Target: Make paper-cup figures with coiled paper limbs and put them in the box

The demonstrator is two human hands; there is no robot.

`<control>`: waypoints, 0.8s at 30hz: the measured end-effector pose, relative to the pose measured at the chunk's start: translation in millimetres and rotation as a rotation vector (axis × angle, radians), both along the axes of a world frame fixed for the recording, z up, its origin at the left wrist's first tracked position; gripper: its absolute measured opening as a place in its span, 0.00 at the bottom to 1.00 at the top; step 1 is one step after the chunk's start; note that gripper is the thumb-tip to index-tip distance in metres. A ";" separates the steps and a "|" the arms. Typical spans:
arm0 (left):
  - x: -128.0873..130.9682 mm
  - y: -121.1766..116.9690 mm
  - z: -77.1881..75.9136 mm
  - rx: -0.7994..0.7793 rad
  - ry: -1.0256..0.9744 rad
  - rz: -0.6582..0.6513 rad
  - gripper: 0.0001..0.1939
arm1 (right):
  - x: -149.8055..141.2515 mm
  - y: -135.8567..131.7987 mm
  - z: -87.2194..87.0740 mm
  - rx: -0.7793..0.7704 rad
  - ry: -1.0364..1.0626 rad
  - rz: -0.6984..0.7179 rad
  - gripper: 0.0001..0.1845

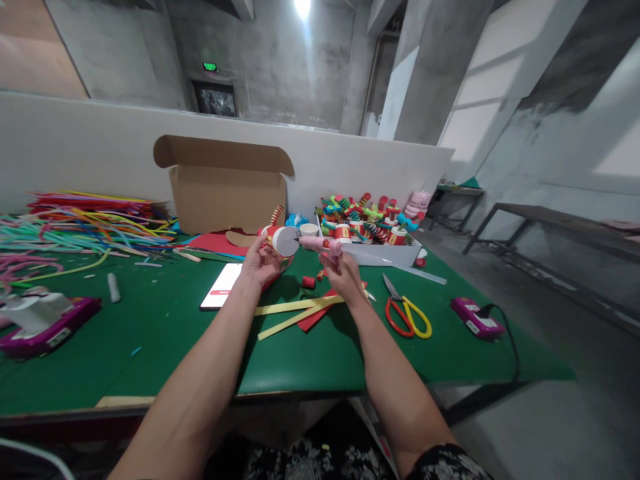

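Observation:
My left hand (261, 262) grips a paper cup craft (285, 241) wrapped in a red and gold band, tilted so its round white end faces right. A striped folded-paper strip (277, 215) sticks up from it. Closed around a pink hot glue gun (320, 245) is my right hand (344, 270), the nozzle close to the cup's white end; whether they touch I cannot tell. Below the hands lie yellow paper strips (295, 308), a red paper strip (315, 320) and a small red roll (309, 283). Scissors (405, 313) with red and yellow handles rest to the right.
A white box (385, 254) of finished paper crafts stands behind my right hand. An open cardboard box (227, 193) is at the back. Colourful pipe cleaners (85, 223) pile up at left. A phone (220, 287) and purple power strips (477, 319), (50, 327) lie on the green table (310, 367).

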State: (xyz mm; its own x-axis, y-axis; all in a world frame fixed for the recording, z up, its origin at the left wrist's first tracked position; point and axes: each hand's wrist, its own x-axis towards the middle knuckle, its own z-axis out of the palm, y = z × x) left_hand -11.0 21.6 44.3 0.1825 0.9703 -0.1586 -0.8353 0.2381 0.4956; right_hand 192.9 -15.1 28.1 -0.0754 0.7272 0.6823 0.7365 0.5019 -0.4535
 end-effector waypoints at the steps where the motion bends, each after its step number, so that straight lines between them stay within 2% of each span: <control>1: 0.0 0.3 -0.2 0.000 0.000 0.003 0.11 | 0.1 0.1 -0.1 -0.001 0.002 0.002 0.16; 13: -0.4 1.3 -0.6 -0.036 -0.025 0.053 0.07 | -0.1 0.6 -0.5 0.010 0.002 -0.001 0.14; 24: -1.1 2.2 -1.2 -0.060 -0.027 0.045 0.08 | 0.3 1.8 -2.0 0.016 0.037 0.024 0.14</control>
